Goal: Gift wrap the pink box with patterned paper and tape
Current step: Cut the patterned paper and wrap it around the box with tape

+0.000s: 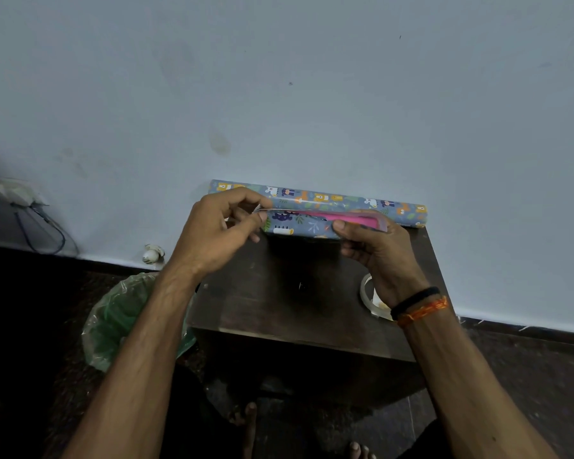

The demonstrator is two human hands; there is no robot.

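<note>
we held the half-wrapped pink box [352, 217] above the dark surface [279, 293].
a paper roll [328, 198] lay along the wall; our left hand [212, 233] pinched the patterned paper [295, 225], our right hand [378, 253] gripped the box end, near the tape [367, 289].

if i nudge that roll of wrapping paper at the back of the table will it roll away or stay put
The roll of wrapping paper is a long cylinder, so it would probably roll easily if pushed sideways. It lies against the wall, which should stop it going backwards. It looks like thin paper, so likely light and easily dented.
</note>
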